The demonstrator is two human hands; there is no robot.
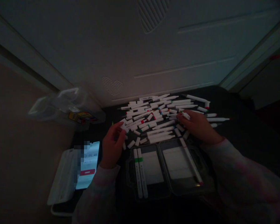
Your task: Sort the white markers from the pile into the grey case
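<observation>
Dim light covers a spread pile of white markers (162, 125) and loose caps, with coloured bands on several. At the pile's left edge, my left hand (112, 144) is closed with fingertips around a small white marker cap (124, 127); part of it is hidden. My right hand (199, 127) reaches over the pile's right side, thumb and fingers pinched on a white marker (185, 115), of which only a short piece shows. Nearer to me lies an open clear marker case (166, 189). Two green-banded markers (140, 172) lie in its left half, and a single marker (191, 161) slants across its right half.
Left of the case are a lit phone (90, 168) and a pale translucent case (63, 177). A clear plastic container (81, 105) with a yellow label stands at the back left. Behind the dark tabletop (245, 137) rises a pale panel (126, 46) with heart reliefs.
</observation>
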